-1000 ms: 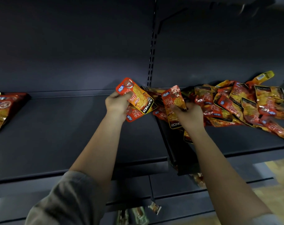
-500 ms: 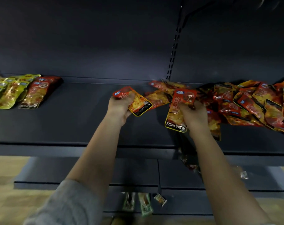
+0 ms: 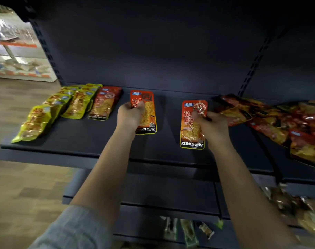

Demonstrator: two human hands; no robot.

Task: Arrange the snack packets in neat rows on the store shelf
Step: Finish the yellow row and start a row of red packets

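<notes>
A: What's on the dark shelf [image 3: 81, 141]?
B: A loose heap of red packets [image 3: 279, 123] at its right end; neat yellow packets [image 3: 63, 108] and one red row [image 3: 103, 104] at its left.
A: And the hands?
B: Between them. The left hand [image 3: 129, 114] grips an orange packet [image 3: 145, 112]; the right hand [image 3: 211, 124] pinches another packet [image 3: 192, 126], both label-up over the shelf, well apart.

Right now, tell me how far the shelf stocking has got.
Done: yellow packets and one red row lie lined up at the shelf's left end. In hand: the left hand and right hand each hold a red packet, and. Left: the jumbled pile on the right.
</notes>
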